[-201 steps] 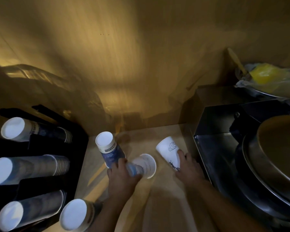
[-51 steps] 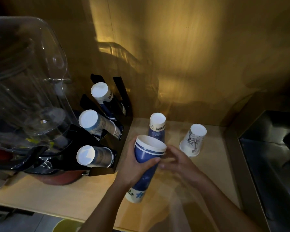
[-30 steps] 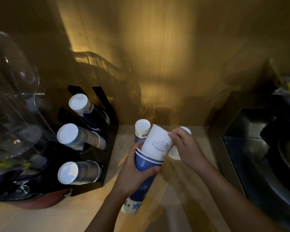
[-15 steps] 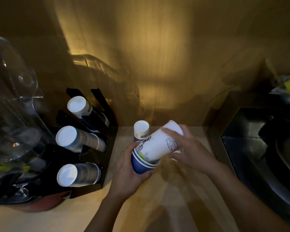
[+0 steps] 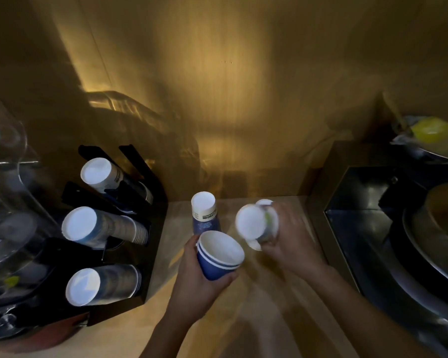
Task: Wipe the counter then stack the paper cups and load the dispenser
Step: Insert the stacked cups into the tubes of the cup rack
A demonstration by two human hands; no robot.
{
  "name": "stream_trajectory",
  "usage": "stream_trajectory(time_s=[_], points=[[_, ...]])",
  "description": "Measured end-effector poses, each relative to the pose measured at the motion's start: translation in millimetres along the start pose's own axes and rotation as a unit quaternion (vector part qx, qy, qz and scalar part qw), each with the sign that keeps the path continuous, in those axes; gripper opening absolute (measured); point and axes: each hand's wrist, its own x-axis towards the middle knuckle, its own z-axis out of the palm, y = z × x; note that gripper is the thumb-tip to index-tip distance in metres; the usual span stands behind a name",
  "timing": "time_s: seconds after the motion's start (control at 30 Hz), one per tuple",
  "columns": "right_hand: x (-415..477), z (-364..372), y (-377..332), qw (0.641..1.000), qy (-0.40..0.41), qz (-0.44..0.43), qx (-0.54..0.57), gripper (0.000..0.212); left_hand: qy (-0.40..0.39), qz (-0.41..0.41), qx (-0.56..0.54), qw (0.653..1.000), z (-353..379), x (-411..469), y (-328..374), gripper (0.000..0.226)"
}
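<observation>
White cup back out of the blue stack, one in each hand.

Half a second ago the white cup (image 5: 256, 224) sat tilted in the mouth of the blue cup stack (image 5: 219, 255); now the two are apart and the stack's mouth shows open. The left hand (image 5: 195, 282) is wrapped around the blue stack, fingers closed on its side, holding it above the counter (image 5: 256, 319). The right hand (image 5: 286, 241) grips the white cup, blurred, its bottom turned toward the camera, just right of the stack. An upside-down cup (image 5: 204, 213) stands on the counter behind the stack. The black dispenser (image 5: 150, 254) at left holds three rows of cups.
</observation>
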Motion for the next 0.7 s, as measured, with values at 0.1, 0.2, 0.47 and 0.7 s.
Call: stream_trajectory(time_s=[0.1,0.2,0.47,0.7], points=[[6.4,-6.3,6.8,0.970,0.088,0.139,0.179,0.075,0.006,-0.017,0.002,1.000,-3.9,-1.4,-5.2,0.089],[19.4,-13.3,13.0,0.950,0.142,0.177,0.213,0.079,0.014,-0.027,0.004,1.000,-7.1,-3.1,-8.4,0.086],[47.3,5.2,30.9,0.940,0.098,0.223,0.238,0.083,0.034,-0.032,0.036,0.998,-9.1,-5.8,-9.2,0.092],[7.7,44.9,75.1,0.950,-0.112,0.285,0.062,0.032,0.028,-0.052,0.013,0.998,-6.2,-2.3,-4.3,0.088]])
